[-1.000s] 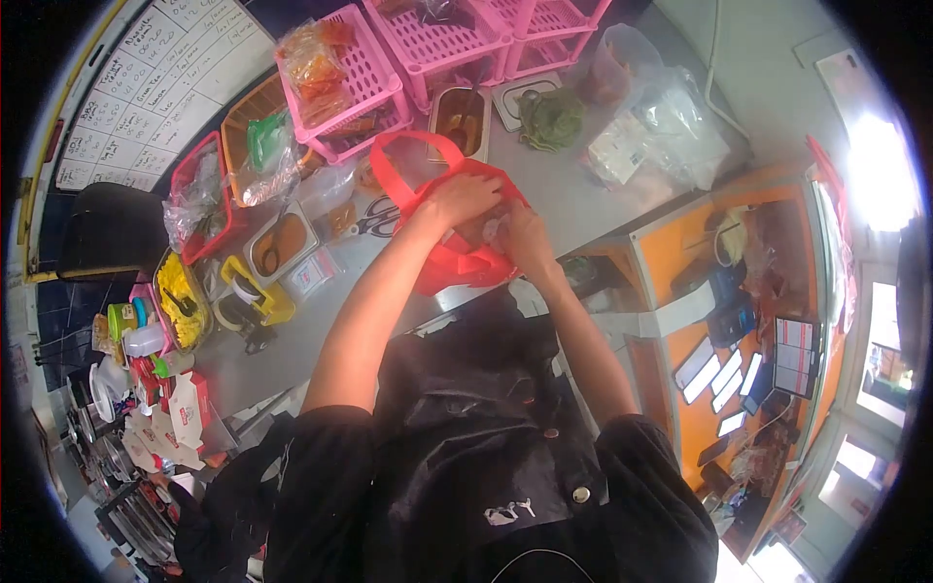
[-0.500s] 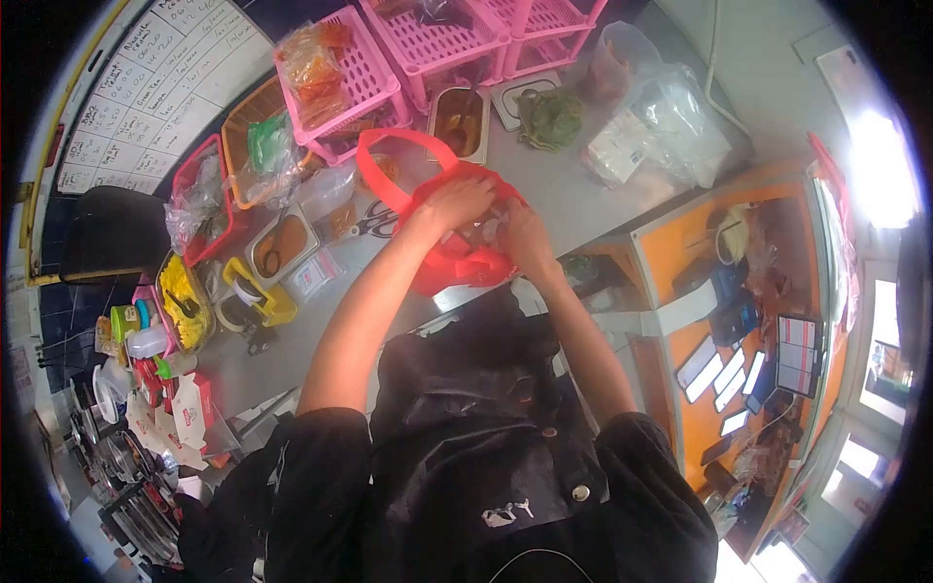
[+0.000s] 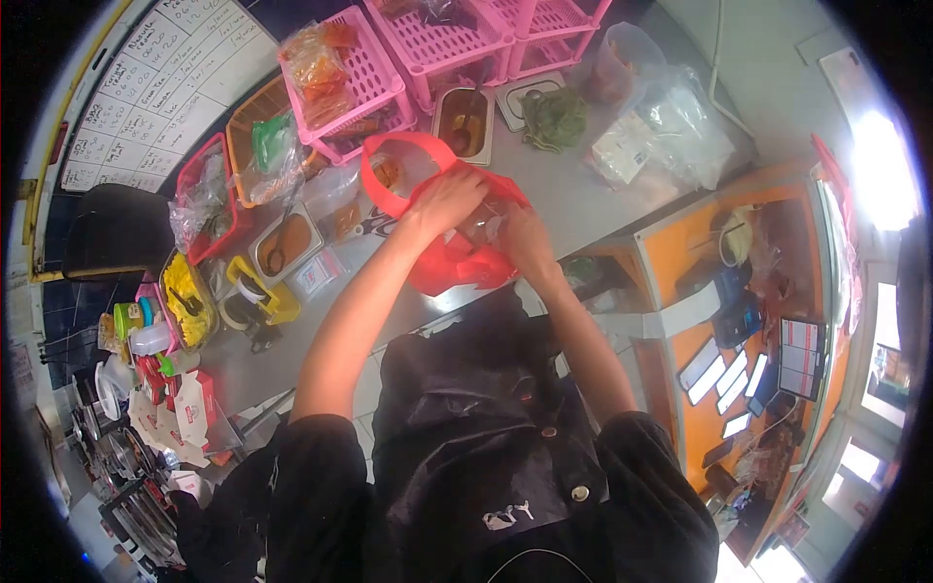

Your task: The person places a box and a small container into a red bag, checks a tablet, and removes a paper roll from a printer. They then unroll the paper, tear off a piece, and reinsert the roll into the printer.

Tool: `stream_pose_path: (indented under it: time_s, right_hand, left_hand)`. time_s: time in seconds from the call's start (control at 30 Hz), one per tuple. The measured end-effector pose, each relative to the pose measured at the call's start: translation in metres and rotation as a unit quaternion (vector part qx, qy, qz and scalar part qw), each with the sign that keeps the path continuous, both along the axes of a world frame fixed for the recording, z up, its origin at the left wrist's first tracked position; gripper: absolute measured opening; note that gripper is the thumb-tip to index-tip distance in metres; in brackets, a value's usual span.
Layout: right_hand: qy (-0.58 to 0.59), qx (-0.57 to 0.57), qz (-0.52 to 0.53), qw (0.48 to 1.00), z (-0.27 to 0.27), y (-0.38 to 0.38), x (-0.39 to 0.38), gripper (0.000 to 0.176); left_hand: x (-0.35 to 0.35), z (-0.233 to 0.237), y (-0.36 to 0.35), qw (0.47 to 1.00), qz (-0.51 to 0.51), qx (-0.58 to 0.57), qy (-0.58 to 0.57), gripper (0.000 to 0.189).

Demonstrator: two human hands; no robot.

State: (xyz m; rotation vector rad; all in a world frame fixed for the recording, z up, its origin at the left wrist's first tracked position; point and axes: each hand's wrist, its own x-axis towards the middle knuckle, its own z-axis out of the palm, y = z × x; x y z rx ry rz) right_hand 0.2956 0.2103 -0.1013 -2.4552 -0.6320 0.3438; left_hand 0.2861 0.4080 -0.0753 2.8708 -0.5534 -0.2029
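"In the head view, where's the red bag [image 3: 452,275]?"
"At the near edge of the metal counter [image 3: 583,185], its mouth facing up and a handle looping out on the far left."
"And the hands?"
"The left hand [image 3: 450,199] lies across the mouth, fingers partly bent. The right hand [image 3: 526,238] is at the right side, fingertips dipping in. I can't tell what either grips; something clear shows between them."
"What's around?"
"Beyond the bag, a metal pan [image 3: 449,115] of sauce, with leafy greens [image 3: 554,120] right of it. Leftward, a yellow dispenser [image 3: 284,305]."
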Motion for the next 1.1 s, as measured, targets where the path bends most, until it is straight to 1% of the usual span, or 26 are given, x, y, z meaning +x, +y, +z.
stream_pose_path:
  time_s: [0.07, 0.13, 0.17, 0.23, 0.27, 0.33, 0.37, 0.4, 0.47, 0.5, 0.53, 0.57, 0.6, 0.63, 0.67, 0.73, 0.77, 0.87, 0.93, 1.03, 1.1]
  right_hand:
    - [0.015, 0.004, 0.009, 1.0, 0.009, 0.001, 0.001, 0.029]
    - [-0.014, 0.096, 0.017, 0.995, 0.014, -0.002, 0.001, 0.03]
    - [-0.028, 0.142, 0.02, 0.989, 0.016, -0.004, 0.0, 0.03]
    - [0.067, 0.216, -0.048, 0.973, 0.047, -0.002, -0.004, 0.029]
    - [0.113, 0.251, -0.082, 0.958, 0.063, 0.001, -0.005, 0.028]
    - [0.207, 0.397, -0.088, 0.89, 0.08, 0.007, -0.007, 0.025]
    - [0.249, 0.466, -0.089, 0.844, 0.086, 0.008, -0.006, 0.024]
    - [0.235, 0.428, -0.078, 0.869, 0.09, 0.007, -0.003, 0.023]
    - [0.207, 0.349, -0.054, 0.912, 0.092, 0.002, 0.008, 0.023]
    - [0.138, 0.235, -0.001, 0.962, 0.077, -0.004, 0.016, 0.022]
    - [0.103, 0.168, 0.037, 0.98, 0.062, -0.004, 0.018, 0.022]
    - [0.067, 0.098, 0.075, 0.99, 0.046, -0.004, 0.018, 0.021]
    - [0.031, 0.029, 0.113, 0.993, 0.029, -0.004, 0.016, 0.022]
    - [-0.041, 0.063, 0.066, 0.995, 0.005, -0.001, 0.013, 0.024]
    - [-0.055, 0.061, 0.045, 0.996, 0.005, 0.002, 0.014, 0.023]
    - [-0.08, 0.057, 0.006, 0.995, 0.005, 0.01, 0.014, 0.022]
    - [-0.071, 0.049, 0.001, 0.996, 0.004, 0.012, 0.014, 0.022]
    - [-0.043, 0.038, -0.019, 0.998, 0.001, 0.017, 0.026, 0.022]
    - [-0.013, 0.046, -0.033, 0.998, -0.009, 0.015, 0.033, 0.021]
    - [-0.001, 0.094, -0.036, 0.995, -0.011, 0.012, 0.032, 0.018]
    - [-0.028, 0.07, -0.015, 0.997, -0.017, 0.011, 0.035, 0.017]
  left_hand:
    - [-0.003, 0.0, 0.001, 0.999, 0.03, -0.036, -0.013, 0.022]
    - [-0.012, 0.01, -0.004, 0.992, 0.078, -0.095, -0.011, 0.019]
    - [-0.017, 0.014, -0.007, 0.98, 0.102, -0.171, -0.009, 0.017]
    - [-0.029, 0.026, -0.013, 0.935, 0.15, -0.322, 0.0, 0.012]
    - [-0.033, 0.026, -0.015, 0.905, 0.17, -0.39, -0.004, 0.01]
    - [-0.042, 0.032, -0.017, 0.828, 0.206, -0.521, -0.012, 0.006]
    - [-0.052, 0.041, -0.011, 0.808, 0.264, -0.526, 0.026, 0.006]
    - [-0.061, 0.059, -0.007, 0.781, 0.322, -0.531, 0.062, 0.006]
    - [-0.09, 0.077, 0.01, 0.782, 0.325, -0.531, -0.029, 0.01]
    - [-0.108, 0.09, 0.02, 0.768, 0.334, -0.545, -0.037, 0.009]
    - [-0.126, 0.102, 0.03, 0.753, 0.342, -0.56, -0.044, 0.01]
    - [-0.146, 0.109, 0.039, 0.738, 0.363, -0.569, -0.027, 0.01]
    - [-0.166, 0.114, 0.048, 0.721, 0.384, -0.576, -0.011, 0.01]
    - [-0.185, 0.11, 0.057, 0.721, 0.405, -0.562, -0.001, 0.01]
    - [-0.205, 0.102, 0.062, 0.719, 0.428, -0.548, 0.009, 0.01]
    - [-0.239, 0.091, 0.061, 0.685, 0.488, -0.54, 0.021, 0.012]
    - [-0.258, 0.086, 0.058, 0.667, 0.519, -0.534, 0.029, 0.013]
    - [-0.306, 0.075, 0.049, 0.636, 0.564, -0.526, 0.035, 0.012]
    - [-0.337, 0.062, 0.045, 0.604, 0.564, -0.562, 0.02, 0.009]
    - [-0.364, 0.047, 0.038, 0.561, 0.585, -0.586, 0.008, 0.007]
    - [-0.371, 0.043, 0.035, 0.541, 0.596, -0.593, 0.01, 0.006]
